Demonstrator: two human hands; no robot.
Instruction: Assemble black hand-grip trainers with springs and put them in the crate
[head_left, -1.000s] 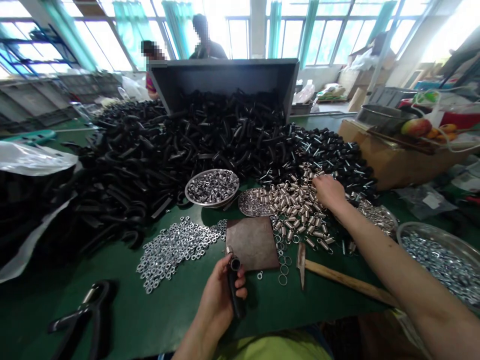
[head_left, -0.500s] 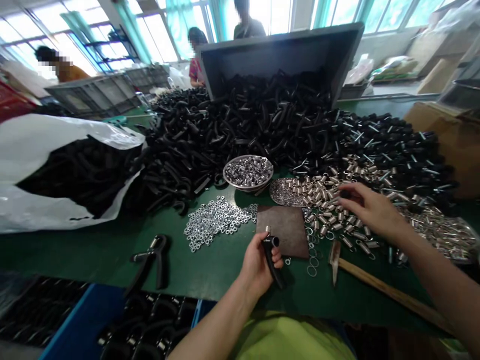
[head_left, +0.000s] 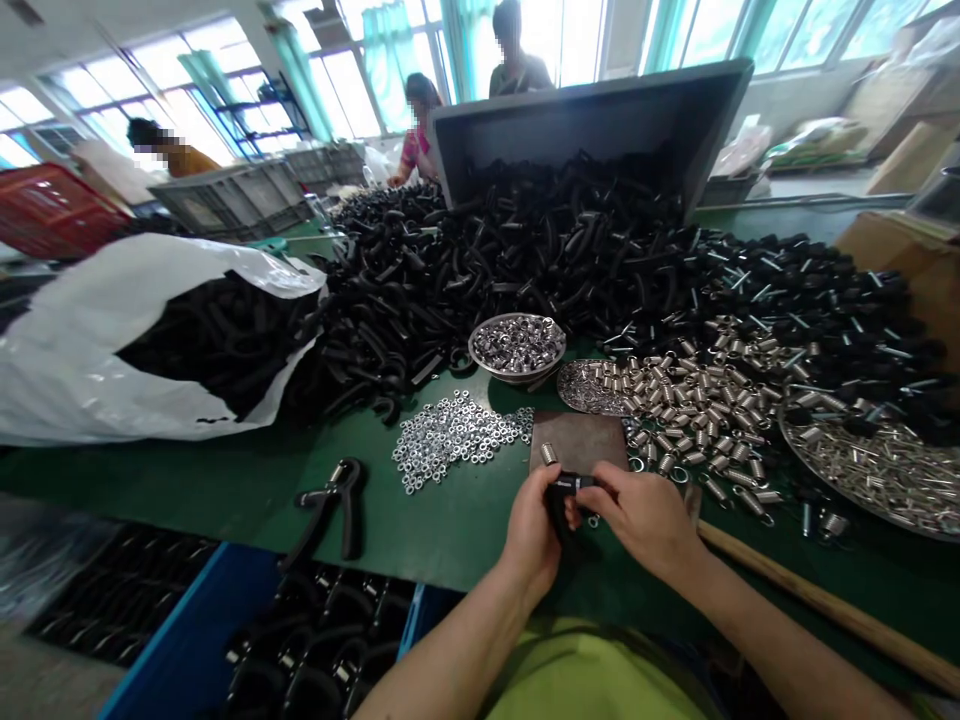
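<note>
My left hand [head_left: 534, 530] is wrapped round a black hand-grip handle [head_left: 561, 508], held above the front of the table. A short metal spring [head_left: 549, 454] sticks up beside the left thumb. My right hand [head_left: 649, 515] has its fingers pinched together at the right end of the handle, on a small dark piece mostly hidden by the fingertips. Just behind both hands lies a flat brown metal plate [head_left: 577, 436]. To the left, a hand gripper [head_left: 337, 505] with black handles and a spring rests on the green table.
Loose nuts [head_left: 450, 440], a bowl of metal parts [head_left: 517, 375] and springs [head_left: 697, 400] lie beyond my hands. A hammer [head_left: 825, 600] is at right. Black handles pile before a grey bin [head_left: 592, 120]. A blue crate [head_left: 180, 630] stands front left. Several people are behind.
My right hand has moved left from above the springs to the end of the handle in my left hand. The view has shifted, and the left hand still holds the handle.
</note>
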